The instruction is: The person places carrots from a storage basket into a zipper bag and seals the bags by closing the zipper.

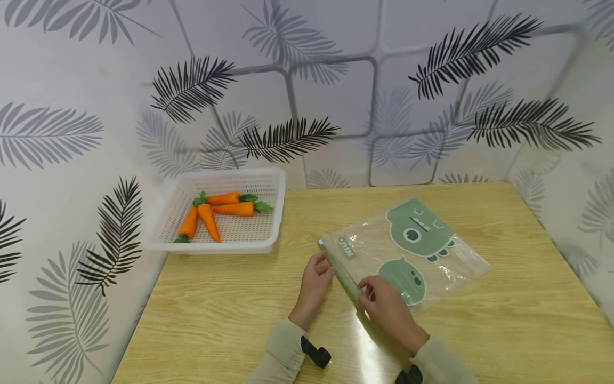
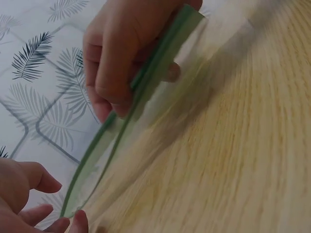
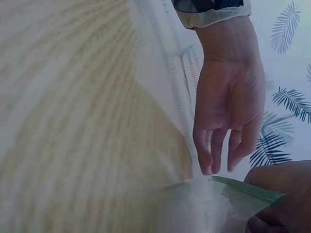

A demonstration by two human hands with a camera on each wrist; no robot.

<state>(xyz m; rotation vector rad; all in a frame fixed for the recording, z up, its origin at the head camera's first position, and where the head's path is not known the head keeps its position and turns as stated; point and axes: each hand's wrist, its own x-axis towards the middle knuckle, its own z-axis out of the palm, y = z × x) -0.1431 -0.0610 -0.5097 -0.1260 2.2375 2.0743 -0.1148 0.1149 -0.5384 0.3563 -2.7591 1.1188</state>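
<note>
A clear plastic zip bag (image 1: 369, 256) printed with green dinosaur faces lies slanted on the table, its green-edged mouth towards me. My right hand (image 1: 387, 309) pinches that green edge near its lower end; in the left wrist view, the thumb and fingers of the right hand (image 2: 116, 58) grip the strip (image 2: 160, 63). Around the far end of the edge is my left hand (image 1: 314, 288), its fingers loosely bent. In the left wrist view, the left hand's thumb and fingers (image 2: 43, 182) stand apart. The bag's mouth bows apart slightly between the hands.
A white perforated plastic basket (image 1: 275, 213) at the back left holds several orange carrots (image 1: 235, 208) with green tops. Behind the wooden table (image 1: 216, 309) stands a leaf-patterned wall (image 1: 331, 96). Black straps (image 1: 315, 352) circle both wrists.
</note>
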